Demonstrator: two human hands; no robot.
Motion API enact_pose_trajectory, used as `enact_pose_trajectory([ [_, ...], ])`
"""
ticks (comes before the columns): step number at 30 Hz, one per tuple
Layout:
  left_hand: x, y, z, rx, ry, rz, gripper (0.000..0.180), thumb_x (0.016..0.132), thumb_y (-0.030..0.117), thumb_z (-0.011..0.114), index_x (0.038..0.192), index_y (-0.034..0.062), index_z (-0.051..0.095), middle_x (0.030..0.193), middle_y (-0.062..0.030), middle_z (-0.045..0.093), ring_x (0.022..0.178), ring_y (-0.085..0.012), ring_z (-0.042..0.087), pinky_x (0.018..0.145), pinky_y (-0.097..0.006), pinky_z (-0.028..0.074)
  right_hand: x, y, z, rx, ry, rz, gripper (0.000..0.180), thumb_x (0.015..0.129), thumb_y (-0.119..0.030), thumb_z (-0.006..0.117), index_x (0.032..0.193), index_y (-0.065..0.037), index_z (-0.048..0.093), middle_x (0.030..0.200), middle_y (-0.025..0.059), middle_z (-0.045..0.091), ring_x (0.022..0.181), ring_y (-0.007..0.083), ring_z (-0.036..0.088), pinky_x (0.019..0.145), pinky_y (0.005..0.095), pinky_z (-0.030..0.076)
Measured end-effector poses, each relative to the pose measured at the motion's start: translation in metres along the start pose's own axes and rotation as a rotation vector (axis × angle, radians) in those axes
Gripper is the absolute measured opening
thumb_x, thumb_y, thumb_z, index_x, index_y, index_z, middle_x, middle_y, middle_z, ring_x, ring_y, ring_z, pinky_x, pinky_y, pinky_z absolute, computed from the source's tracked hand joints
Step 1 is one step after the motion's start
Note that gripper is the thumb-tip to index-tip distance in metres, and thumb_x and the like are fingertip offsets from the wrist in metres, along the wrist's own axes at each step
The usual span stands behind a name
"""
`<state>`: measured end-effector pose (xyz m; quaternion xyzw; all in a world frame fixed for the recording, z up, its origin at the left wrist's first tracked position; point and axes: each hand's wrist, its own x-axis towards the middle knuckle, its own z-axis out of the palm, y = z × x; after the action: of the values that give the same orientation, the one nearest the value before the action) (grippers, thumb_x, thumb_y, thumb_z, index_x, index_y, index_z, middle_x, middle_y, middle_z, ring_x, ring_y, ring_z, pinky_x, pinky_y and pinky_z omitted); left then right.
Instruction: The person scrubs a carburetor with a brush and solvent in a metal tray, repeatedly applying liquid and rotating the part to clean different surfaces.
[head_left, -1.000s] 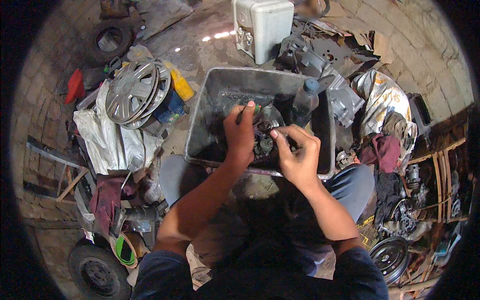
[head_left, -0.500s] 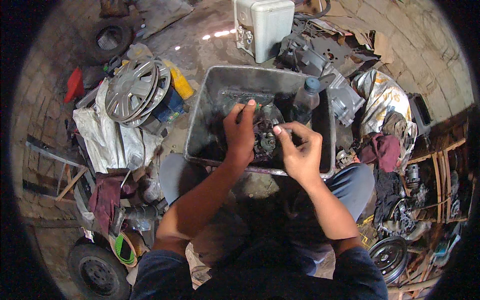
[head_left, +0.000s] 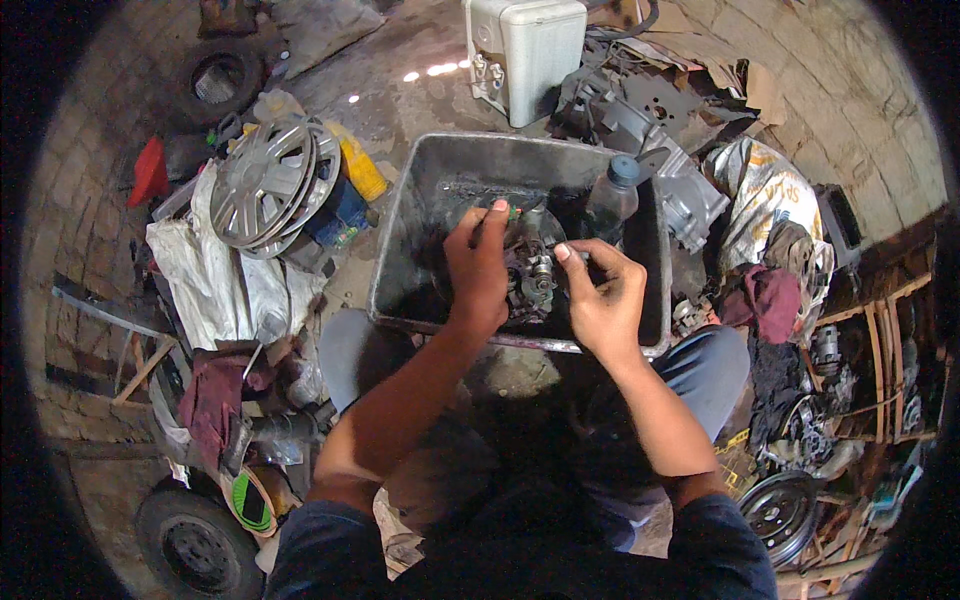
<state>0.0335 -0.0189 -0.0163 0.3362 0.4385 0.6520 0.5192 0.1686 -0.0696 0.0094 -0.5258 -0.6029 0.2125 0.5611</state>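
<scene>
Dark tub (head_left: 500, 155), right hand (head_left: 608, 295) (beside metal part (head_left: 537, 285)) farther right.

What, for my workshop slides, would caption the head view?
Bare hands beside a metal part, over a dark tub with a blue-capped bottle inside.

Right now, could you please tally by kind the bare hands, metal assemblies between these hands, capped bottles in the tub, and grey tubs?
Left hand and right hand: 2 hands
Metal assembly: 1
Capped bottle: 1
Grey tub: 1
Total: 5
</scene>
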Motion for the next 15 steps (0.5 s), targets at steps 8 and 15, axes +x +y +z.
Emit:
enact_pose_trajectory([
  [8, 0.0, 0.002, 0.0, -0.008, 0.024, -0.017, 0.027, 0.1, 0.024, 0.066, 0.081, 0.0047, 0.063, 0.076, 0.0035, 0.058, 0.074, -0.0061, 0.048, 0.069, -0.027, 0.041, -0.002, -0.006, 0.003, -0.002, 0.0, 0.032, 0.016, 0.091, -0.01, 0.075, 0.088, 0.006, 0.073, 0.073, 0.0161, 0.068, 0.065, 0.017, 0.061, 0.063, 0.033, 0.047],
  [15, 0.001, 0.0, 0.0, -0.013, 0.023, -0.026, 0.027, 0.1, 0.024, 0.066, 0.082, 0.0041, 0.064, 0.076, 0.0033, 0.058, 0.074, -0.0056, 0.047, 0.068, -0.026, 0.04, -0.001, -0.002, 0.002, 0.012, -0.004, 0.136, 0.019, 0.093, -0.013, 0.074, 0.09, 0.006, 0.073, 0.073, 0.0149, 0.068, 0.066, 0.0153, 0.061, 0.063, 0.0328, 0.048],
])
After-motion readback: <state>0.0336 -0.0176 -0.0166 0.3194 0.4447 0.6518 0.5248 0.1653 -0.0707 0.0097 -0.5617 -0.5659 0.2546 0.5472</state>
